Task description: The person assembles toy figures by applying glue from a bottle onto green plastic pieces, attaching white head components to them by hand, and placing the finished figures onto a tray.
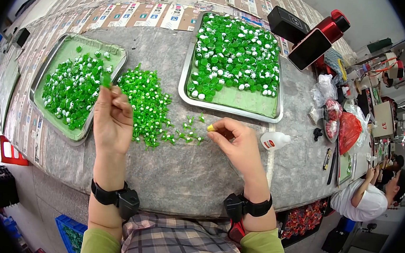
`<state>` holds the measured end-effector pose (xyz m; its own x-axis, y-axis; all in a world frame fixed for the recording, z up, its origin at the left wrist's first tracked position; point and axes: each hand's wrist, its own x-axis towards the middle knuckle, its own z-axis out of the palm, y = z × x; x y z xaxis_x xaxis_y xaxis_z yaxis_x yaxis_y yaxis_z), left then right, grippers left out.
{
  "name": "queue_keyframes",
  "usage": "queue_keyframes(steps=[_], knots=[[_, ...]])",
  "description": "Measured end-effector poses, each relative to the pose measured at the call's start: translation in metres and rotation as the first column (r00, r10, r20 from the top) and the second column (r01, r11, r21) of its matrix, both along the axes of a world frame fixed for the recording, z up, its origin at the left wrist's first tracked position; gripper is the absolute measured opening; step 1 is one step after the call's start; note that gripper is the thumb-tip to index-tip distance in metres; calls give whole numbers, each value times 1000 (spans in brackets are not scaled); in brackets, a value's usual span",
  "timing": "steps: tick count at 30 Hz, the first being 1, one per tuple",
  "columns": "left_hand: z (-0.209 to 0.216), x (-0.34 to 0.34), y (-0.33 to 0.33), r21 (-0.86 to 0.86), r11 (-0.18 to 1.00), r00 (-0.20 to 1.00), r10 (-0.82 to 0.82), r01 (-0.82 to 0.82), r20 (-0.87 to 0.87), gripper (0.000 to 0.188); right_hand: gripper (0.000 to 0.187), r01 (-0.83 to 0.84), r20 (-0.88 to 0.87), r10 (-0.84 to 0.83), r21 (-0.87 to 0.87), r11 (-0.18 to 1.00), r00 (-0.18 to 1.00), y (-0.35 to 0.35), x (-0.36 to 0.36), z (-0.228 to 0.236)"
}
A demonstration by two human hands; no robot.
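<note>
Nearest us, 2 black wrist straps w/ boxy plastic units sit on our forearms, over the grey cloth-like tabletop. Our R hand is half-curled, thumb & index almost meeting at a small yellow bit by the index tip; can't tell if it's gripped or a fingertip cover.

Just beside it on the R: a white plastic squeeze bottle w/ narrow nozzle. On the L, a few loose bright-green plastic pcs w/ white bits lie by a big heap of the same.

Our L hand is pinching 1 small translucent green pc, held up in front of the L silver-rimmed metal tray w/ green lining.

Farther: a larger silver metal tray, also green-lined, is mostly covered w/ green pcs & white balls. Beyond, R: a black phone-like slab.

Step in hand, we'd judge: single-pc handling, prob. mid-transfer at the L tray. Next move calls for a light pinch & a controlled release, w/o spilling neighbours.
</note>
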<state>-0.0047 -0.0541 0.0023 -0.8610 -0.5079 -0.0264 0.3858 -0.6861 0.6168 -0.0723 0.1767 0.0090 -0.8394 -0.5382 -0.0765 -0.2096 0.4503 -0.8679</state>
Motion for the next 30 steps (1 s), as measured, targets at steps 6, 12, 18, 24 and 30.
queue_keyframes(steps=[6,12,18,24,30], knots=[[6,3,-20,420,907,980,104,-23,-171,28,16,-48,-251,100,206,977,963,-15,10,-10],[5,0,24,21,976,976,-217,216,31,30,14,-60,-331,165,306,950,929,-14,11,-6],[4,4,53,-407,735,830,-397,543,392,20,13,146,254,-58,-343,928,965,-7,10,2],[-1,7,68,-428,711,827,-432,557,359,23,12,266,512,125,-621,737,850,-11,13,8],[8,4,66,-187,762,768,-543,621,338,20,10,50,176,89,-660,750,980,-14,14,-4]])
